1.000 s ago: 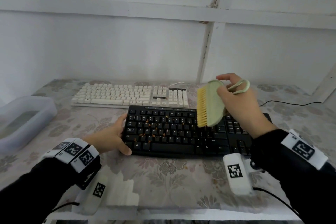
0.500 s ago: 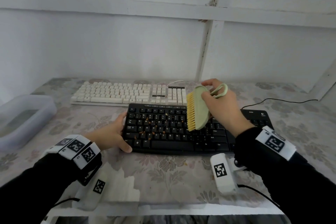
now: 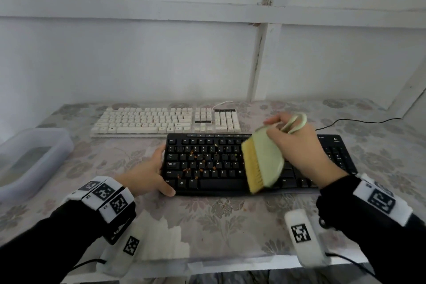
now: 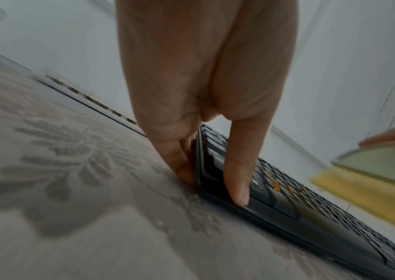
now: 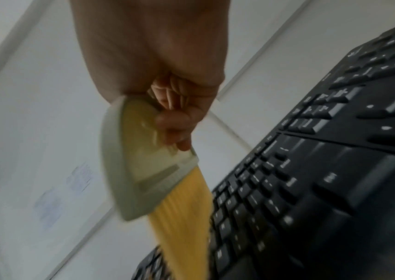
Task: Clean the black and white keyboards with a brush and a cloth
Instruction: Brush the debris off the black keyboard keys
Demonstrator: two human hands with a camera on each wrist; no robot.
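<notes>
The black keyboard (image 3: 230,163) lay flat on the desk (image 3: 219,219), whose covering was a pale, embossed floral cloth. Its low matte keys were dotted with small orange crumbs (image 3: 194,157) around the letter rows. Behind it, touching or nearly so, sat the white keyboard (image 3: 166,122), cream-coloured with taller keycaps.

The right hand (image 3: 299,145) gripped the brush (image 3: 262,159), fingers (image 5: 174,130) curled round its smooth pale-green plastic body, a loop handle showing above the knuckles. The straw-yellow bristles (image 3: 252,168) formed a flat, straight-edged fan over the middle of the black keyboard (blurred in the right wrist view, so contact with the keys could not be told).

The left hand (image 3: 145,175) braced the black keyboard's left end, thumb on the front corner and fingers (image 4: 182,164) pressed against the side edge.

Compared with half a second earlier, the brush had dropped lower and nearer, its bristles reaching down to the bottom key row.

A translucent plastic tub (image 3: 30,159) sat at the desk's left side.
</notes>
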